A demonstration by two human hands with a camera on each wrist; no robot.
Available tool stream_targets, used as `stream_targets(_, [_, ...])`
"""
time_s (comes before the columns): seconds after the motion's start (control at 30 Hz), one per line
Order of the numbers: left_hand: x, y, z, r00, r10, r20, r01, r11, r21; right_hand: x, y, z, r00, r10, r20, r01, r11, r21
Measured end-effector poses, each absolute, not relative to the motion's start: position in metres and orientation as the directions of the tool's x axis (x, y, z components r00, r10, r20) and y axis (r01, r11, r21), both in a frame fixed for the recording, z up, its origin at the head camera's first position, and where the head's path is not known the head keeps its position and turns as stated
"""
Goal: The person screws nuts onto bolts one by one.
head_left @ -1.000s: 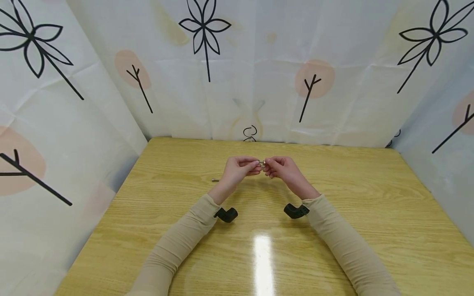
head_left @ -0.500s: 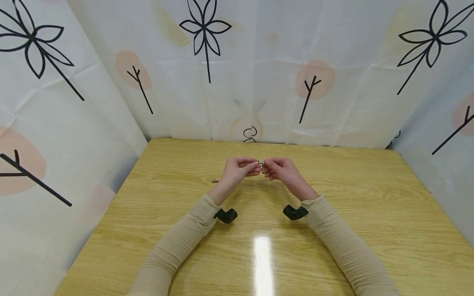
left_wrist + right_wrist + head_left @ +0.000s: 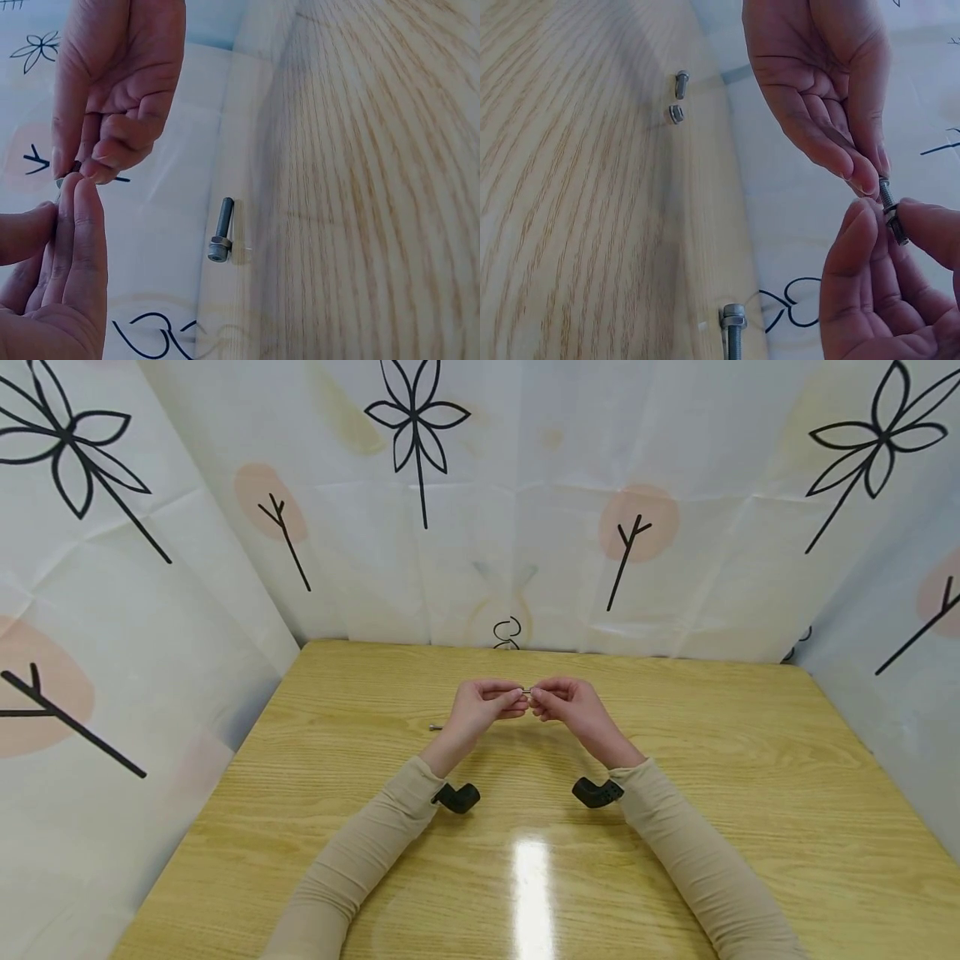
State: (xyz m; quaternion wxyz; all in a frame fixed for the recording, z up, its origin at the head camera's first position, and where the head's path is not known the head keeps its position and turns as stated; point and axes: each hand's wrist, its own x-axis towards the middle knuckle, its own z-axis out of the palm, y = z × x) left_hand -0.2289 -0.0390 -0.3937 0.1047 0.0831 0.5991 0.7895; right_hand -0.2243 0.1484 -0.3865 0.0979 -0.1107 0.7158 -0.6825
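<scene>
A small metal bolt (image 3: 886, 193) with a nut (image 3: 890, 213) around its shank is held in the air between both hands. In the head view, my left hand (image 3: 483, 710) pinches the bolt's left end between thumb and fingers. My right hand (image 3: 573, 706) faces it, its thumb and index finger at the nut. Fingertips hide much of the bolt, and I cannot tell which end bears its head. A second bolt (image 3: 225, 217), with a nut (image 3: 220, 241) close to its head, lies on the table by the left wrist.
The wooden table (image 3: 675, 827) has patterned cloth (image 3: 525, 527) behind it and on both sides. In the right wrist view, another bolt (image 3: 682, 85) and a loose nut (image 3: 676, 114) lie on the tabletop. A black wrist mount (image 3: 457, 797) sits below each hand.
My right fingers have shifted slightly left and now cover the nut, which showed in the head view before. The left hand holds nearly the same place. The bolt on the table has not moved.
</scene>
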Motion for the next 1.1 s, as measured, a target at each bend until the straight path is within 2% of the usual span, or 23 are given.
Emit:
stream_targets(0.17, [-0.2288,-0.0377,-0.3936,-0.964,0.266,0.010,-0.064,-0.268,0.961,-0.2237,0.1487,-0.3865,-0.960,-0.281,-0.014,0.001,0.047,-0.999])
stream_targets(0.5, [-0.2283,-0.0374,-0.3934,-0.965,0.264,-0.009,-0.083,-0.272,0.959,-0.2231,0.1489,-0.3865,-0.959,-0.281,0.040,-0.063,0.075,-0.995])
stream_targets(0.77, [-0.2285,-0.0392,-0.3933,-0.965,0.262,0.023,-0.051,-0.269,0.962,-0.2236,0.1484,-0.3852,-0.964,-0.261,0.050,-0.081,0.112,-0.990])
stream_targets(1.1, [-0.2302,-0.0402,-0.3947,-0.960,0.278,0.021,-0.062,-0.286,0.956,-0.2223,0.1491,-0.3840,-0.965,-0.262,-0.001,-0.033,0.126,-0.991])
